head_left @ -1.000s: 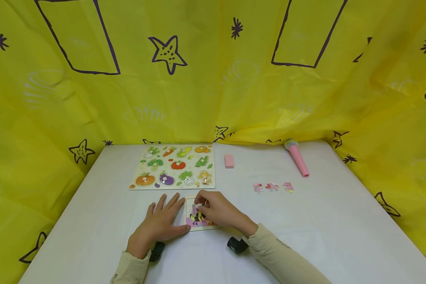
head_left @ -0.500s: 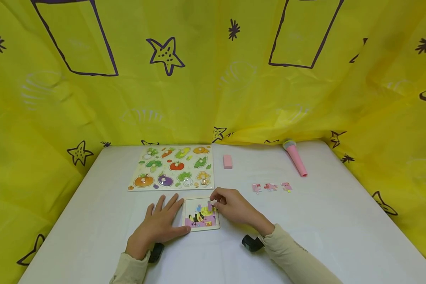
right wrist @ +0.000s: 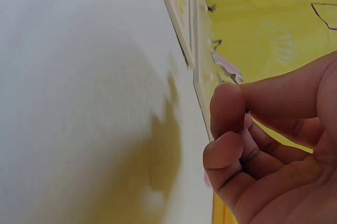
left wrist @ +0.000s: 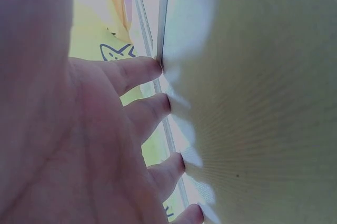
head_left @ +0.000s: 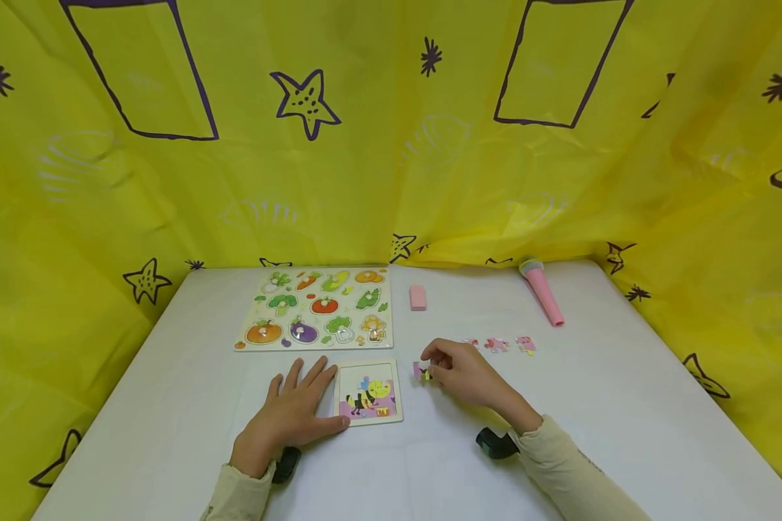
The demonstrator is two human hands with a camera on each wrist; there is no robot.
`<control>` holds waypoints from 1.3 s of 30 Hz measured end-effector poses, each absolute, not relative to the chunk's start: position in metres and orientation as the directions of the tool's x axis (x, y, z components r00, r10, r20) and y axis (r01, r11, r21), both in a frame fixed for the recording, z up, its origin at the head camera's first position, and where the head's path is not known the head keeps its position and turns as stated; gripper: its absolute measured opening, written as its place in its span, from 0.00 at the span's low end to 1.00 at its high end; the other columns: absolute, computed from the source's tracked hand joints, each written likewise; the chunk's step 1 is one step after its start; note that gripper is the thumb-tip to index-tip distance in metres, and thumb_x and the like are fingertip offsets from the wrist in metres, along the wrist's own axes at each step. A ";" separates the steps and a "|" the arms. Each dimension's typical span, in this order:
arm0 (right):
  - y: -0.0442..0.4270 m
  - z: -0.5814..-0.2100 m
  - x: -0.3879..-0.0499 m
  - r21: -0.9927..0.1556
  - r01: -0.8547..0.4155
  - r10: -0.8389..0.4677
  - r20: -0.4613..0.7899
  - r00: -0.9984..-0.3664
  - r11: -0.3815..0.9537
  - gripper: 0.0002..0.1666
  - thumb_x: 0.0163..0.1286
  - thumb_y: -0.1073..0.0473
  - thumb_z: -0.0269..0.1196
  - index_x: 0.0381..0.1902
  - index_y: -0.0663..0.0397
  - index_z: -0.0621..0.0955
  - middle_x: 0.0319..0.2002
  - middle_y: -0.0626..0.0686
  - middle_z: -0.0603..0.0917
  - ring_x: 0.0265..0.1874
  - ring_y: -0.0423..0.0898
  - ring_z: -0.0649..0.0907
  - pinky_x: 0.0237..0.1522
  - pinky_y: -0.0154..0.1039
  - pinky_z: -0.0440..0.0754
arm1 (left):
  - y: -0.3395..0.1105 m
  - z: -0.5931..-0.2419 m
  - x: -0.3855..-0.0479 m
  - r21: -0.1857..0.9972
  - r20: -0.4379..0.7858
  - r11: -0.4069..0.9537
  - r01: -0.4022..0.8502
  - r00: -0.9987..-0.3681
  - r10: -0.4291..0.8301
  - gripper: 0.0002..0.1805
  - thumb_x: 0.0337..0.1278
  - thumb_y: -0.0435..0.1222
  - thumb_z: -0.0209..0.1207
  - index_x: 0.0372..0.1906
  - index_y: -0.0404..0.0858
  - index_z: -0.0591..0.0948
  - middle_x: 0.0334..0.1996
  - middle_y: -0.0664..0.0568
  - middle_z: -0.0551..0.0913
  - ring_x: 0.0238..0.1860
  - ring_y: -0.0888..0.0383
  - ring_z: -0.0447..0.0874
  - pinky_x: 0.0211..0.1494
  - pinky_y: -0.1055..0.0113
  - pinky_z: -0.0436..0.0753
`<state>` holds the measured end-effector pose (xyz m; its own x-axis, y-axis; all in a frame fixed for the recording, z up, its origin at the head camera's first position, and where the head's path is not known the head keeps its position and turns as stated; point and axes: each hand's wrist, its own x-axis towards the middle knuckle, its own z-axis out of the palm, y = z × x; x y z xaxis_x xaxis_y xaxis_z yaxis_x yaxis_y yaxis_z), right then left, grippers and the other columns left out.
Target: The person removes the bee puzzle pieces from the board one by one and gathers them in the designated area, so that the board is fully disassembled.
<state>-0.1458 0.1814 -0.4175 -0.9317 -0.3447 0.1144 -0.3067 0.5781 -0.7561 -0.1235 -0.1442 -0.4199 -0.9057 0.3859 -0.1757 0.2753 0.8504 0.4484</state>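
A small framed jigsaw puzzle (head_left: 400,405) with a bee picture lies flat on the table, its upper part showing a blank backing. My left hand (head_left: 293,414) rests beside it, fingers spread, with the thumb on its lower left corner and the index fingertip by its upper left corner. To the right of the frame, my right hand (head_left: 465,373) pinches a purple, yellow and black puzzle piece (head_left: 420,371) between thumb and fingers, above the table. In the right wrist view that puzzle piece (right wrist: 227,66) sticks out past the fingertips, seen nearly edge-on.
A vegetable peg puzzle board (head_left: 313,340) lies behind the left hand. To its right are a pink block (head_left: 418,297) and a pink toy microphone (head_left: 544,295). Pink puzzle pieces (head_left: 497,344) lie in a row behind the right hand, which partly covers one. A yellow curtain (head_left: 365,181) hangs behind.
My right hand has lifted a piece off the framed puzzle and carried it right, past the frame's edge. The puzzle's upper part is now uncovered. My left hand has stayed put.
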 end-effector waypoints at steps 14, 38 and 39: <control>0.226 -0.420 -0.146 -0.805 -0.248 -0.281 0.106 -0.954 0.539 0.05 0.73 0.70 0.66 0.46 0.62 0.85 0.31 0.50 0.84 0.25 0.46 0.82 0.29 0.36 0.81 | -0.143 -0.422 -0.124 0.442 -0.186 0.856 0.268 -0.906 0.380 0.52 0.59 0.58 0.72 0.82 0.39 0.67 0.85 0.42 0.56 0.83 0.28 0.42 0.78 0.25 0.41; 0.273 -0.416 -0.157 -0.802 -0.148 -0.263 -0.012 -0.965 0.579 0.05 0.73 0.72 0.63 0.45 0.67 0.82 0.28 0.53 0.82 0.23 0.48 0.83 0.27 0.35 0.78 | -0.144 -0.418 -0.123 0.440 -0.184 0.854 0.279 -0.902 0.390 0.52 0.60 0.58 0.71 0.82 0.37 0.66 0.85 0.40 0.56 0.83 0.27 0.42 0.78 0.25 0.42; 0.273 -0.418 -0.157 -0.801 -0.149 -0.269 -0.016 -0.963 0.580 0.05 0.73 0.72 0.63 0.45 0.67 0.82 0.28 0.52 0.82 0.22 0.47 0.82 0.27 0.35 0.78 | -0.145 -0.418 -0.123 0.440 -0.183 0.853 0.279 -0.902 0.390 0.52 0.60 0.58 0.71 0.82 0.37 0.66 0.85 0.40 0.56 0.83 0.27 0.42 0.78 0.25 0.42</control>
